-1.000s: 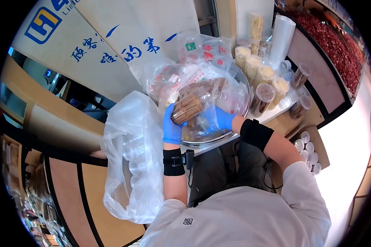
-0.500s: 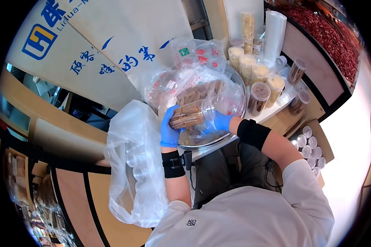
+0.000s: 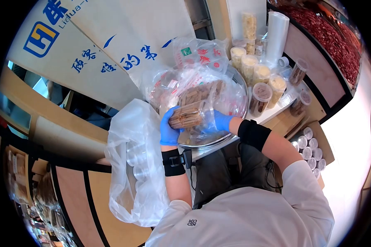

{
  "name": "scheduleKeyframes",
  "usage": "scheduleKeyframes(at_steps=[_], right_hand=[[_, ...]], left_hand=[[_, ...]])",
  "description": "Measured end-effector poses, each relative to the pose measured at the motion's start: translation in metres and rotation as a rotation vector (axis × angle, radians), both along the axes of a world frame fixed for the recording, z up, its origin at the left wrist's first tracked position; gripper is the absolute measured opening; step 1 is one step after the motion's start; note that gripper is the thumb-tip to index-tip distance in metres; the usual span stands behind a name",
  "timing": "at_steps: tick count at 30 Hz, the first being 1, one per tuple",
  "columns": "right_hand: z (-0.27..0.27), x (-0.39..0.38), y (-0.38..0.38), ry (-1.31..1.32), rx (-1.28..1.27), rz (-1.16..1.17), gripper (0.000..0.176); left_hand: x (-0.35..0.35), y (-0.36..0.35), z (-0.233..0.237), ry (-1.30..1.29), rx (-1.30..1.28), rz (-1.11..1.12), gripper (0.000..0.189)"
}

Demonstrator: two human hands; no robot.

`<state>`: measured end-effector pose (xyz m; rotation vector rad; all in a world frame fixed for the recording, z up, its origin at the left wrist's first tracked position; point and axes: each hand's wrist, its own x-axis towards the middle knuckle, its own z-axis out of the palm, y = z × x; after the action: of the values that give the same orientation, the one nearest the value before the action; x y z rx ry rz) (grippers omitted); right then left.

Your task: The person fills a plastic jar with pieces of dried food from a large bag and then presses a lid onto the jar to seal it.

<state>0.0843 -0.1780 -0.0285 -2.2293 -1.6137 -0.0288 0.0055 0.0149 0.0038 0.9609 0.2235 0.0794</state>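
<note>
A clear plastic jar (image 3: pixel 189 114) packed with brown bark-like sticks lies on its side between my hands. My left hand (image 3: pixel 169 128), in a blue glove, is wrapped round its bottom end. At the jar's mouth end, my right hand (image 3: pixel 221 122), also blue-gloved, is closed about the rim, with its fingertips partly hidden behind the clear plastic. Beneath and beyond the jar, a round metal tray (image 3: pixel 206 145) holds crumpled clear bags (image 3: pixel 163 88) and a heap of more brown sticks (image 3: pixel 202 91).
Filled jars (image 3: pixel 261 74) with pale or brown contents and a white plastic roll (image 3: pixel 277 35) stand at the back right. A large clear bag (image 3: pixel 121 189) with empty jars is at left. Several round lids or jars (image 3: pixel 312 144) sit in a box at right.
The jar has turned slightly in my hands, and the sticks inside look a little more aligned. Both hands stay in nearly the same place.
</note>
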Motion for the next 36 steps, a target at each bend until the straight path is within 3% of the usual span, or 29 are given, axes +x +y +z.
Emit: scheduleKeyframes(at_steps=[2,5,9,12,14,20,24,26,27,29,30,32,33,36], right_hand=[[-0.011,0.008,0.001,0.32,0.07,-0.024,0.036],[-0.021,0.012,0.0,0.468,0.106,-0.05,0.034],[0.003,0.0,-0.002,0.392,0.059,-0.1,0.033],[0.011,-0.003,-0.002,0.243,-0.149,-0.2,0.04],[0.002,0.002,-0.004,0.381,0.049,-0.143,0.039],[-0.053,0.025,-0.005,0.473,0.191,-0.083,0.033],[-0.014,0.017,-0.027,0.542,0.229,-0.137,0.027],[0.016,0.015,-0.048,0.281,0.127,-0.307,0.022],[0.03,0.013,-0.061,0.276,0.115,-0.3,0.022],[0.058,0.011,-0.083,0.31,0.354,-0.369,0.022],[0.073,0.005,-0.087,0.304,0.339,-0.363,0.022],[0.093,-0.006,-0.09,0.541,0.578,-0.484,0.023],[0.09,-0.007,-0.088,0.713,0.6,-0.44,0.024],[0.079,-0.016,-0.064,0.789,0.524,-0.412,0.023]], left_hand=[[-0.001,0.001,-0.002,0.004,0.009,0.003,0.036],[-0.001,-0.001,-0.001,0.014,0.022,0.0,0.037],[0.001,0.002,-0.004,-0.002,-0.004,-0.02,0.038],[0.001,0.006,-0.007,-0.022,-0.031,-0.054,0.04],[0.001,0.006,-0.006,-0.019,-0.027,-0.05,0.04],[0.001,0.004,-0.005,-0.016,-0.01,-0.021,0.037],[0.001,0.006,-0.005,-0.008,-0.026,-0.011,0.034],[0.001,0.008,-0.006,-0.007,-0.041,-0.008,0.033],[0.001,0.008,-0.008,0.002,-0.048,-0.012,0.033],[0.002,0.007,-0.009,-0.003,-0.063,0.004,0.033],[0.003,0.006,-0.009,-0.002,-0.063,0.01,0.033],[0.003,0.002,-0.006,0.006,-0.093,0.041,0.03],[0.002,0.0,-0.004,0.019,-0.107,0.065,0.028],[-0.002,0.001,0.001,-0.009,-0.085,0.002,0.028]])
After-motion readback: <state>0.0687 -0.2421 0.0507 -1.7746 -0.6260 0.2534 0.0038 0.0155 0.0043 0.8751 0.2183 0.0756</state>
